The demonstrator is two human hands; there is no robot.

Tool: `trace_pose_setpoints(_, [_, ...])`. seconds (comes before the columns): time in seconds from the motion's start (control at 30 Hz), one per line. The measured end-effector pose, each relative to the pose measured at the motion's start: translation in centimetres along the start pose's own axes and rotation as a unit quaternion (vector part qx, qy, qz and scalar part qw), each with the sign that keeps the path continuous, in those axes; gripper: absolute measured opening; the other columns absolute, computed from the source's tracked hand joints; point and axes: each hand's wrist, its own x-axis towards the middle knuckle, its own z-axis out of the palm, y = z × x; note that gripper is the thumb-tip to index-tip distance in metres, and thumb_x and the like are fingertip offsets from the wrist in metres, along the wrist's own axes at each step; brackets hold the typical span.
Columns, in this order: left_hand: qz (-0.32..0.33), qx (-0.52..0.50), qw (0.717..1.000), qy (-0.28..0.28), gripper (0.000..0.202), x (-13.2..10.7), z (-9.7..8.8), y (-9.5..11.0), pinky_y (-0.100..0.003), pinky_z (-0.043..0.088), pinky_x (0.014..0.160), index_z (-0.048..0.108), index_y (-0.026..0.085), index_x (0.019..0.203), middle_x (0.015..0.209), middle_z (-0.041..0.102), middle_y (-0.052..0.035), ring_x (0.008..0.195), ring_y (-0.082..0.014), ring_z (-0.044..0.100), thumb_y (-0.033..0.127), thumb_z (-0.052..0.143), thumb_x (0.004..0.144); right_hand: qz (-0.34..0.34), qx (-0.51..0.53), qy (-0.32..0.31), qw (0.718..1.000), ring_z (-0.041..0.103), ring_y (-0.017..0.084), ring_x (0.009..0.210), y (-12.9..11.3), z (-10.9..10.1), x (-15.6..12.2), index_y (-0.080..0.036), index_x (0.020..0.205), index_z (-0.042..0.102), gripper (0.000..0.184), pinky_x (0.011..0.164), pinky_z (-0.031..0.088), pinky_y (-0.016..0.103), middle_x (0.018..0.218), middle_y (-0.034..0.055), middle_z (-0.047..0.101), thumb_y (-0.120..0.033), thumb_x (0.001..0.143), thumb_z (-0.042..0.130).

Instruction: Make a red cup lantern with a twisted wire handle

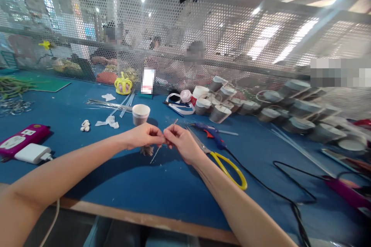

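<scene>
My left hand [145, 136] and my right hand [181, 142] meet above the blue table [162, 189], fingers pinched together. Between them runs a thin stick or wire [158, 151], slanting from upper right down to lower left. Just under my left hand a small brownish tuft [147, 150] hangs or lies; I cannot tell which hand holds it. A white paper cup [140, 114] stands just behind my hands. Yellow-handled scissors [223, 162] lie right of my right wrist, beside a blue glue gun [210, 131].
Several grey cups [269, 114] lie in rows at the back right. A purple power strip [21, 139] with a white charger [31, 153] sits left. Black cables [284, 197] cross the right side. A yellow crown [123, 85] and thin rods [111, 105] lie behind. People sit beyond the mesh screen [203, 34].
</scene>
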Motion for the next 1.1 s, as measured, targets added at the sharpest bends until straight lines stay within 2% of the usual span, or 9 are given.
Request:
trace_pose_setpoints(0.3, [0.025, 0.056, 0.998, 0.026, 0.018, -0.03, 0.23, 0.05, -0.019, 0.032, 0.050, 0.055, 0.012, 0.063, 0.059, 0.054, 0.0017, 0.052, -0.0061, 0.044, 0.028, 0.059, 0.069, -0.006, -0.048, 0.043, 0.998, 0.038, 0.007, 0.042, 0.11, 0.41, -0.05, -0.017, 0.058, 0.047, 0.032, 0.044, 0.029, 0.023, 0.047, -0.0062, 0.044, -0.044, 0.068, 0.061])
trace_pose_setpoints(0.5, [-0.010, -0.020, 1.000, 0.007, 0.019, -0.11, 0.24, 0.13, -0.019, 0.021, 0.042, 0.052, 0.011, 0.063, 0.058, 0.053, 0.0015, 0.042, -0.0027, 0.030, 0.028, 0.056, 0.070, 0.021, 0.043, 0.003, 0.999, 0.044, 0.007, 0.046, 0.00, 0.22, -0.03, -0.018, 0.069, 0.049, 0.029, 0.044, 0.033, 0.022, 0.054, -0.0052, 0.049, -0.046, 0.071, 0.057])
trace_pose_setpoints(0.63, [-0.010, -0.050, 0.999, -0.016, 0.017, -0.03, 0.02, 0.09, -0.019, 0.020, 0.042, 0.052, 0.011, 0.064, 0.059, 0.053, 0.0011, 0.043, -0.0023, 0.029, 0.026, 0.056, 0.070, 0.025, 0.053, 0.007, 0.998, 0.042, 0.006, 0.044, 0.18, -0.02, 0.13, -0.018, 0.062, 0.045, 0.031, 0.044, 0.032, 0.021, 0.051, -0.0055, 0.049, -0.045, 0.070, 0.058])
trace_pose_setpoints(0.77, [0.029, 0.005, 0.999, -0.026, 0.010, -0.05, -0.33, 0.25, -0.018, 0.027, 0.046, 0.054, 0.012, 0.067, 0.063, 0.054, 0.0013, 0.049, -0.0034, 0.036, 0.021, 0.054, 0.071, 0.027, 0.047, 0.013, 0.998, 0.041, 0.006, 0.043, 0.34, -0.06, 0.22, -0.017, 0.061, 0.045, 0.033, 0.043, 0.031, 0.021, 0.049, -0.0058, 0.048, -0.046, 0.071, 0.057])
trace_pose_setpoints(0.93, [0.068, 0.075, 0.994, -0.031, 0.005, -0.06, -0.54, 0.44, -0.019, 0.037, 0.061, 0.055, 0.012, 0.068, 0.066, 0.055, 0.0011, 0.062, -0.0068, 0.048, 0.015, 0.052, 0.071, 0.031, 0.041, 0.005, 0.999, 0.040, 0.005, 0.043, 0.35, -0.08, 0.18, -0.017, 0.061, 0.044, 0.033, 0.043, 0.031, 0.020, 0.049, -0.0061, 0.046, -0.046, 0.072, 0.056])
trace_pose_setpoints(1.1, [0.069, 0.150, 0.986, 0.025, 0.006, -0.07, -0.36, 0.37, -0.020, 0.038, 0.059, 0.056, 0.012, 0.069, 0.065, 0.055, 0.0011, 0.061, -0.0076, 0.047, 0.018, 0.054, 0.071, 0.025, 0.016, 0.020, 0.999, 0.040, 0.006, 0.042, 0.43, -0.13, 0.24, -0.018, 0.060, 0.042, 0.035, 0.043, 0.032, 0.021, 0.049, -0.0067, 0.044, -0.048, 0.071, 0.056])
